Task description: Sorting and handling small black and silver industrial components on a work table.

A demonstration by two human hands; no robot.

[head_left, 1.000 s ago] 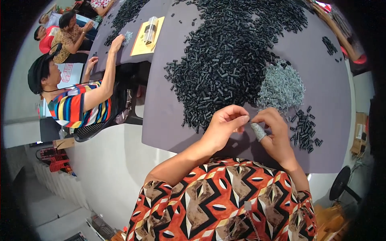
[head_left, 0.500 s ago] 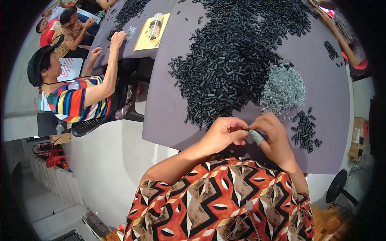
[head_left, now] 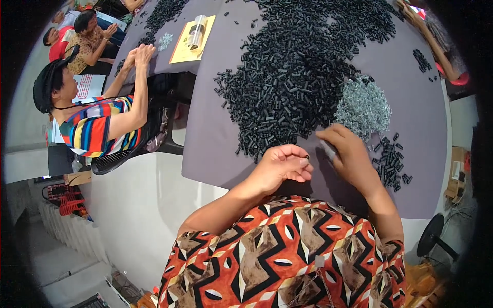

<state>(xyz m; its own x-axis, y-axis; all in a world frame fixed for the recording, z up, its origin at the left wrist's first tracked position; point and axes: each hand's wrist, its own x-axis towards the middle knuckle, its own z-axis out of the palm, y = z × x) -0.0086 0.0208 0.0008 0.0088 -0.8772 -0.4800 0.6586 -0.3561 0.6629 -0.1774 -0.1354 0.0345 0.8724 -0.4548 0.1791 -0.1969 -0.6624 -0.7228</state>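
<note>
Counter: a wide grey-mauve counter (head_left: 210, 133) spreads away from the person.
Main heap: a broad pile of short black cylindrical pieces (head_left: 287, 77) covers its middle and far part.
Co-worker: a person in a multicoloured striped shirt (head_left: 100, 126) sits at the left, both hands raised close together.
Silvery heap: a rounded pile of small shiny silver-clear parts (head_left: 363, 108) lies at the right edge of the black pile.
Sheet: a flat yellow rectangular sheet (head_left: 181, 50) lies far left, a clear cylindrical container (head_left: 195, 33) on it.
Left hand: the left hand (head_left: 282, 167), near the black pile's near edge, pinches a tiny dark piece (head_left: 307, 157) between thumb and fingers.
Right hand: the right hand (head_left: 349, 154), fingers bent, is just nearer than the silvery heap; whether it grips anything, I cannot tell.
Small group: loose black cylinders (head_left: 391, 161) lie right of that hand.
Thumb cover: a grey wrap (head_left: 330, 151) sheathes the right thumb.
</note>
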